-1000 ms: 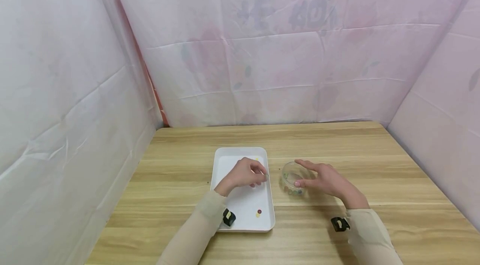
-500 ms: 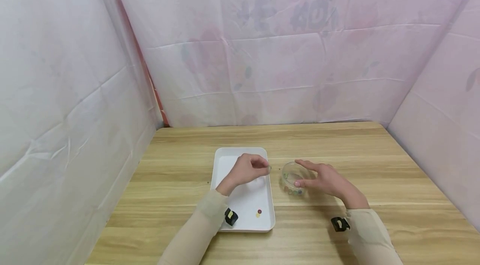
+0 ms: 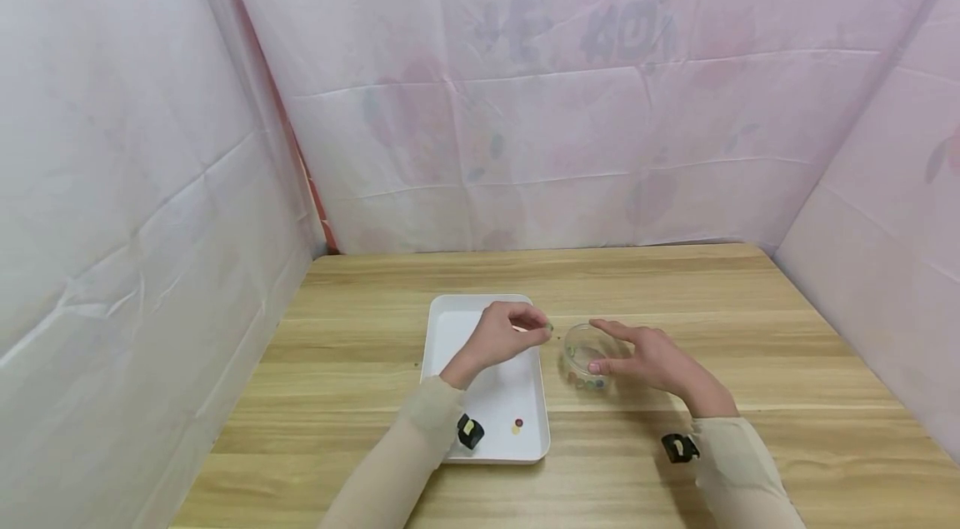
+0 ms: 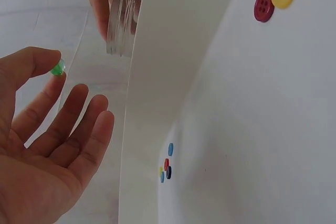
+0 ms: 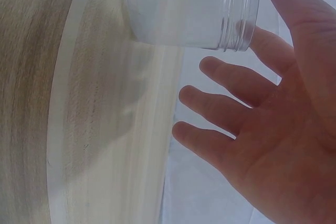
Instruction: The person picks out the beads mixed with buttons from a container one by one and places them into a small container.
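Green button (image 4: 58, 67) pinched; clear jar (image 3: 586, 356) upright

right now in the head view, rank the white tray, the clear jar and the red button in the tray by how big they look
1. white tray
2. clear jar
3. red button

All three sit at a similar distance from the camera, so nearness hardly skews this order.

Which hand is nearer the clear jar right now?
Right. The right hand holds the clear jar, thumb and forefinger on its sides. The left hand is beside it, over the white tray's right edge, apart from the jar, pinching a green button.
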{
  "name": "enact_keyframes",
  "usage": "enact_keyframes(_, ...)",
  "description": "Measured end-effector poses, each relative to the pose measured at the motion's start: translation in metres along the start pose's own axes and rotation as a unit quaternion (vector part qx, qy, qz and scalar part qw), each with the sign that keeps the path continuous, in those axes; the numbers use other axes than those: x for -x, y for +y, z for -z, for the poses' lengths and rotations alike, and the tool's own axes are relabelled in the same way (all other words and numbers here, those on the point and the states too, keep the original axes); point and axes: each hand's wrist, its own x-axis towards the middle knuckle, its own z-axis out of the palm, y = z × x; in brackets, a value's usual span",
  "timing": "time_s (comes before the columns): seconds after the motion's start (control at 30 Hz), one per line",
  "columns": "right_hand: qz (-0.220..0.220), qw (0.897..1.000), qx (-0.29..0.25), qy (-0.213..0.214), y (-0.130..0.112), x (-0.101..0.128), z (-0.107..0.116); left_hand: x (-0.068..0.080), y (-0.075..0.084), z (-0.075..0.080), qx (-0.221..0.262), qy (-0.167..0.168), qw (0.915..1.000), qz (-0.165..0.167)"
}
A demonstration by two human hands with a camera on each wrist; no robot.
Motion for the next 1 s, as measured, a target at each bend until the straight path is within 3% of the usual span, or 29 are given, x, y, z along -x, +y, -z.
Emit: enact_keyframes(1.0, -0.004, 1.0, -0.003, -0.01, 0.001, 0.002, -0.003, -0.007, 0.016, -0.022, -0.009, -0.018, 0.9992, -0.036)
